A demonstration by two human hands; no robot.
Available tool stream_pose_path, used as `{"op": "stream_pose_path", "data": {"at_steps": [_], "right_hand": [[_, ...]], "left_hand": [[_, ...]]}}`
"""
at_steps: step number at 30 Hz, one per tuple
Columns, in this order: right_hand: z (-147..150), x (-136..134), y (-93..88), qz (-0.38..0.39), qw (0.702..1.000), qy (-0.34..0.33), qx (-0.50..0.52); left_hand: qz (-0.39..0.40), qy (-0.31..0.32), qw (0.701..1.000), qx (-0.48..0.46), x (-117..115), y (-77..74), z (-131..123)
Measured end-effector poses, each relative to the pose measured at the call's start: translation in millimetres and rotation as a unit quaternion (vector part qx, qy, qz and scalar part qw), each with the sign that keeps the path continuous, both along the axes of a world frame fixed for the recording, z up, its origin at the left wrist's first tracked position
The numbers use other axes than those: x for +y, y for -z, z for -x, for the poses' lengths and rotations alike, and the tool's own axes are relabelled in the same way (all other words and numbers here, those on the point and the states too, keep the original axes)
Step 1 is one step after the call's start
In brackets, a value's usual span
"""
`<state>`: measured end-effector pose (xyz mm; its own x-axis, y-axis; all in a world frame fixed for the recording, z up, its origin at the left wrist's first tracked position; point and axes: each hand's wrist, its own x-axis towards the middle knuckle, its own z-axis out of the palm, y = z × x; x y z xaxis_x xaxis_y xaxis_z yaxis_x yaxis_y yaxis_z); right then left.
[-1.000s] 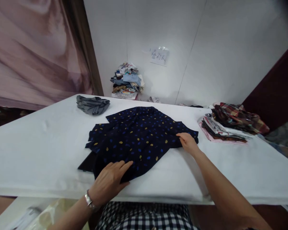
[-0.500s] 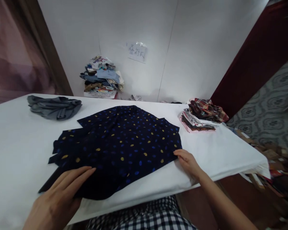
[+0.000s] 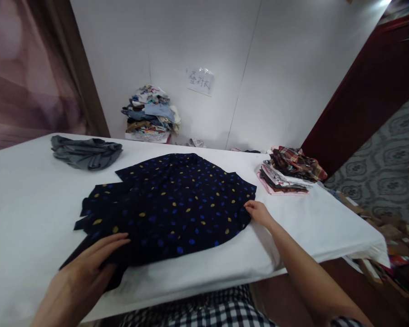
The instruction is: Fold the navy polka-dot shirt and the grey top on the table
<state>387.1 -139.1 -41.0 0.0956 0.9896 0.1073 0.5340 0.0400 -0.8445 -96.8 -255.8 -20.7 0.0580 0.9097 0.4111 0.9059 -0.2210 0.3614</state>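
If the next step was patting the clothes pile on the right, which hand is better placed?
Probably the right hand. It is at the right edge of the spotted shirt, close to the clothes pile. The left hand is at the shirt's near left corner, much farther away.

A handwritten paper sign on the pale wall carries three Chinese characters, 叠衬衣, set in one row that slopes slightly down to the right in the head view. Just left of the sign, a small mark on the wall is too faint to read.
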Motion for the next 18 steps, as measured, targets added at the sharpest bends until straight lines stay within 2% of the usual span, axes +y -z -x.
{"op": "stream_pose_path", "data": {"at_steps": [4,6,9,13,16,18], "right_hand": [[17.5,30.0,-19.6,-0.023,0.996,0.029,0.080],[23.1,31.6,-25.4,-0.041,0.993,0.037,0.105],[26.0,9.9,-22.8,-0.064,0.994,0.016,0.092],[16.9,-40.2,-4.5,-0.107,0.992,-0.044,-0.055],[10.8,-66.4,6.1,-0.161,0.973,-0.074,-0.149],[16.3,-74.6,6.7,-0.177,0.964,-0.092,-0.173]], "left_hand": [[0.091,-0.147,0.985,-0.009,31.0,-38.5,-14.7],[0.159,-0.187,0.969,0.023,42.6,-44.7,-19.4],[0.196,-0.195,0.960,0.053,48.5,-34.7,-21.0],[0.172,-0.200,0.963,0.055,43.0,-18.5,-20.5],[0.182,-0.193,0.963,0.053,40.1,-19.3,-22.3],[0.191,-0.188,0.962,0.052,41.0,-21.2,-24.0]]}}
